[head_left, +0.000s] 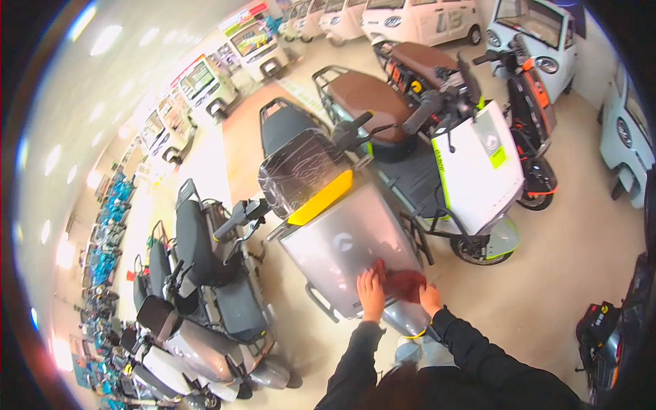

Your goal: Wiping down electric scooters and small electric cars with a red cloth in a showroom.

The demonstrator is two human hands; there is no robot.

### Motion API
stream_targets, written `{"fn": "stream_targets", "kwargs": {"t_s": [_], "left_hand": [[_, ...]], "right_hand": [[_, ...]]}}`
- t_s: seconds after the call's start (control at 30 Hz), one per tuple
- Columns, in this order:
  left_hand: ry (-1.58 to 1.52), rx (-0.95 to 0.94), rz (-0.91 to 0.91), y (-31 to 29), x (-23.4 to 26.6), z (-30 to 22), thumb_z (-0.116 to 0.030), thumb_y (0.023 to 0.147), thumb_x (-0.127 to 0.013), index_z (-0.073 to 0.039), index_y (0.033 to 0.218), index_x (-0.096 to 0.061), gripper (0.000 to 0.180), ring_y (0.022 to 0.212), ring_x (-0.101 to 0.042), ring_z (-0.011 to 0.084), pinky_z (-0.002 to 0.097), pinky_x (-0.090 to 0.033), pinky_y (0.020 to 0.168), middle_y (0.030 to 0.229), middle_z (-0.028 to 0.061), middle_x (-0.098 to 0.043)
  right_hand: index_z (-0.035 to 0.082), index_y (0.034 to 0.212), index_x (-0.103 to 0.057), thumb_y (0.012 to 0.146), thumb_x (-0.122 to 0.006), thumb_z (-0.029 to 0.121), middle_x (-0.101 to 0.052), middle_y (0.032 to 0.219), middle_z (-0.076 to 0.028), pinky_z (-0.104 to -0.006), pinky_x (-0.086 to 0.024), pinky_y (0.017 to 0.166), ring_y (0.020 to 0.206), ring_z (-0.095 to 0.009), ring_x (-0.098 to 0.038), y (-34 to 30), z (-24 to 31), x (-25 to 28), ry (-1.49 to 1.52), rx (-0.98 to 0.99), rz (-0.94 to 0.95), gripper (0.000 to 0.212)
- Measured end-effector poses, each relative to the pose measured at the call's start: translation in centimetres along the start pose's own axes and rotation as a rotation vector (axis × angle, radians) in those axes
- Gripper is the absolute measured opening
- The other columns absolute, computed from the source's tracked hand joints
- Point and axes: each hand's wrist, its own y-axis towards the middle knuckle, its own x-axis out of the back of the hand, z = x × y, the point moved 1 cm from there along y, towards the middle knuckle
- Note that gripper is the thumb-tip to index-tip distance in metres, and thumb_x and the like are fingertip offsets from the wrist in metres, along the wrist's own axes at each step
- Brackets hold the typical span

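Observation:
A grey electric scooter (342, 239) stands directly in front of me, with a yellow strip (321, 198) above its smooth front panel. My left hand (371, 294) rests on the lower part of that panel, fingers stretched out and next to a dark red cloth (404, 284). The cloth lies bunched against the panel between my two hands. Its right end is in my right hand (429, 299), whose fingers are closed round it. Clear, wrinkled plastic film (301, 167) covers the scooter's dark display area. Both forearms are in black sleeves.
A white and lime scooter (478, 171) is parked close on the right, an orange and black one (533, 130) beyond it. Several grey and black scooters (205, 335) crowd the left. White three-wheeled vehicles (417, 20) line the back. A black scooter (605, 335) stands at the lower right.

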Motion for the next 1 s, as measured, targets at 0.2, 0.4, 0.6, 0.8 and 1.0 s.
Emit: {"fn": "stream_targets", "kwargs": {"t_s": [0.2,0.4,0.6,0.8,1.0], "left_hand": [[-0.098,-0.159,0.603,-15.1,-1.4,-2.0,-0.011,0.08,-0.055,-0.004,0.104,-0.053,0.024,0.111,-0.051,0.0353,0.0476,-0.04,0.096,0.111,0.0167,-0.056],[-0.319,0.013,0.917,-22.8,0.3,-4.6,-0.021,0.087,-0.054,-0.005,0.105,-0.05,0.024,0.091,-0.06,0.0403,0.047,-0.049,0.075,0.101,0.0214,-0.062],[-0.214,0.121,1.121,-20.1,1.1,-9.7,-0.048,0.091,-0.047,-0.007,0.112,-0.058,0.047,0.092,-0.062,0.0392,0.0481,-0.048,0.081,0.098,0.0207,-0.066],[-0.1,0.235,1.016,-19.4,-3.5,-17.3,-0.06,0.09,-0.041,-0.001,0.095,-0.066,0.064,0.09,-0.061,0.0429,0.0517,-0.047,0.079,0.092,0.0263,-0.065],[-0.131,0.207,1.102,-12.9,-4.9,-28.8,-0.06,0.09,-0.041,0.001,0.084,-0.067,0.067,0.085,-0.062,0.0437,0.0507,-0.049,0.075,0.086,0.0267,-0.064]], "right_hand": [[0.01,0.098,-0.068,0.075,-0.063,0.023,-0.066,0.092,-0.019,-0.0464,-0.05,0.078,0.087,-0.038,-0.063,-9.6,-10.6,0.8,-0.17,0.014,0.048,0.026],[0.007,0.077,-0.072,0.064,-0.074,0.027,-0.068,0.077,-0.014,-0.0404,-0.052,0.07,0.075,-0.031,-0.065,-12.7,-24.7,7.9,-0.072,-0.104,0.094,0.024],[0.003,0.078,-0.072,0.073,-0.071,0.018,-0.069,0.069,-0.011,-0.0329,-0.051,0.056,0.06,-0.02,-0.067,-12.3,-27.0,15.0,0.28,-0.129,0.227,0.016],[-0.003,0.093,-0.054,0.087,-0.058,0.003,-0.063,0.062,-0.013,-0.0306,-0.052,0.049,0.053,-0.02,-0.066,-11.4,-26.5,23.9,0.577,-0.106,0.161,0.009],[-0.003,0.098,-0.05,0.09,-0.055,0.002,-0.064,0.073,-0.016,-0.0324,-0.056,0.054,0.059,-0.021,-0.066,-12.5,-32.7,32.7,0.85,-0.194,-0.058,0.01]]}}
